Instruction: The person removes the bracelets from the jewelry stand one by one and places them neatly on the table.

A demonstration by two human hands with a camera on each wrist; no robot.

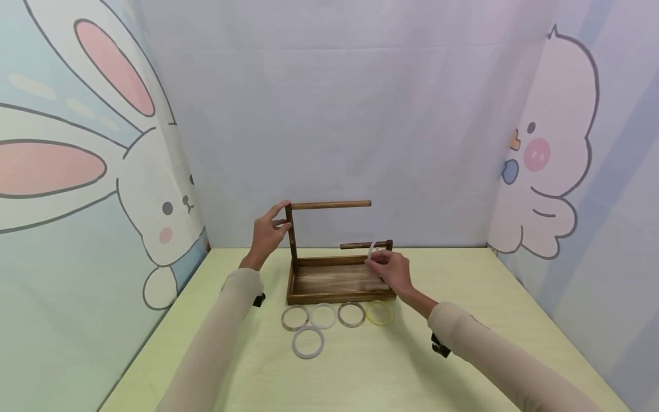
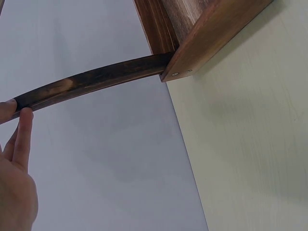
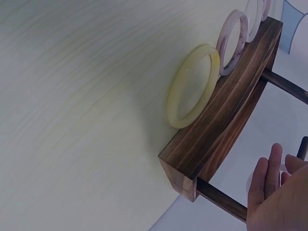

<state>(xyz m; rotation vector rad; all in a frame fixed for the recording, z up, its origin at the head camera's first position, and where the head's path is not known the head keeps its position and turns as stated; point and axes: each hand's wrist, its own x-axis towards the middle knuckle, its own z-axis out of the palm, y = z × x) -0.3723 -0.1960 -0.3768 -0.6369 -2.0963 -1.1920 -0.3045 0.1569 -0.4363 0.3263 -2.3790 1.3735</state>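
A dark wooden stand has a tray base, a tall post with a long bar on the left and a short post with a lower bar on the right. My left hand grips the tall post near its top, thumb and fingers on either side. With my right hand I pinch a whitish bangle upright at the lower bar; whether it encircles the bar I cannot tell. In the right wrist view, my fingers hide most of that bangle.
Several bangles lie in front of the stand: a yellow one at the right, a purplish-brown one, a clear white one, a brownish one, and a lavender one nearer me. A pale curtain hangs behind the table.
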